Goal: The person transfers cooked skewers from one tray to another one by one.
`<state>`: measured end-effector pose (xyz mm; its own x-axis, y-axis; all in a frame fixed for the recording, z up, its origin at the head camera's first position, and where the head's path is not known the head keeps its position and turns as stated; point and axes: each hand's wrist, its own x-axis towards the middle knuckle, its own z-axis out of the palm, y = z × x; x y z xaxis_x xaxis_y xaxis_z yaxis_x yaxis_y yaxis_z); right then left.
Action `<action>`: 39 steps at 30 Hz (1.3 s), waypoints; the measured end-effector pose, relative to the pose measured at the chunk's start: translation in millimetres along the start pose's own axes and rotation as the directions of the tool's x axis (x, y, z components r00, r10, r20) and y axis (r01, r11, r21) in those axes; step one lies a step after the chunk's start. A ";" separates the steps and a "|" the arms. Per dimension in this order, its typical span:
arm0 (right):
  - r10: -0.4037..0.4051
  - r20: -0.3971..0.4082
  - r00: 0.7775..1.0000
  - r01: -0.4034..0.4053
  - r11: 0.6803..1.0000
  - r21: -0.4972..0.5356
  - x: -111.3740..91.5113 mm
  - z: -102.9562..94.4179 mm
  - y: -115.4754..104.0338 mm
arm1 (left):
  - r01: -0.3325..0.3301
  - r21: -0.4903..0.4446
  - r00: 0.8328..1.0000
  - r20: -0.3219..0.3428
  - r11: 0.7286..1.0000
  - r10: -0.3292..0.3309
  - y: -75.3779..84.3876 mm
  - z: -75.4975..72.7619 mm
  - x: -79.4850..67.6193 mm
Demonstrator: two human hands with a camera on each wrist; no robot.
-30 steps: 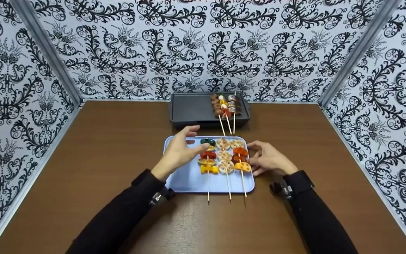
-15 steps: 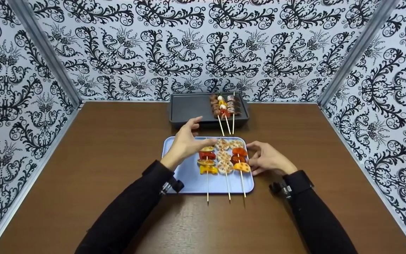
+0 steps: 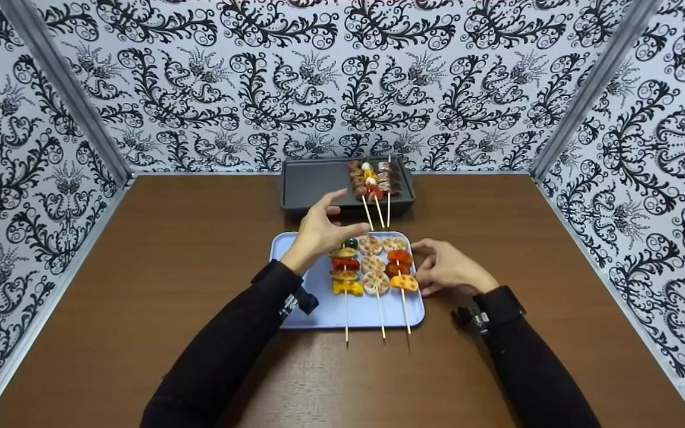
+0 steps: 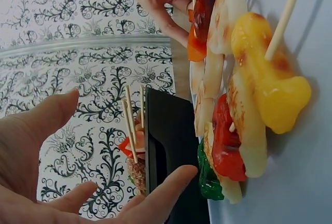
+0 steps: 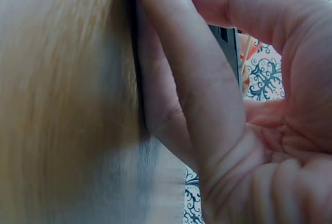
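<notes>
A light blue tray (image 3: 326, 312) carries three skewers, their bare stick ends jutting over its near edge. On the left lies a mixed vegetable skewer (image 3: 347, 288) of yellow, red and green pieces. Beside it is a skewer of lotus root slices (image 3: 376, 282), then one with orange and dark red pieces (image 3: 404, 282). My left hand (image 3: 317, 235) hovers over the tray's far left part, thumb and fingers spread and holding nothing; its thumb overlaps the far end of the lotus root skewer. My right hand (image 3: 448, 267) grips the tray's right rim with bent fingers, its fingertips partly hidden.
Behind the tray stands a dark grey grill pan (image 3: 313, 178). Several skewers (image 3: 372, 181) of meat and vegetables lie on its right side, sticks pointing toward me. Patterned panels (image 3: 283, 77) enclose the brown table (image 3: 200, 238) at the back and sides.
My left hand has moved right and away from me, from beside the mixed vegetable skewer toward the tray's far edge. The right hand stays at the rim.
</notes>
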<state>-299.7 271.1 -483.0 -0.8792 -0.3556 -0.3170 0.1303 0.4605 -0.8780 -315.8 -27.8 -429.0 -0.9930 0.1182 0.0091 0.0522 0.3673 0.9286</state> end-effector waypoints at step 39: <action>-0.005 -0.017 1.000 0.005 1.000 0.002 -1.4 1.8 -1.0 | 0.214 -0.418 0.973 0.171 0.883 -0.155 -4.0 26.6 39.3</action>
<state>-297.8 269.6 -482.4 -0.8877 -0.3436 -0.3064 0.1268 0.4573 -0.8802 -352.1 -0.1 -442.2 -0.9560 0.2162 -0.1985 -0.2109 -0.0357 0.9769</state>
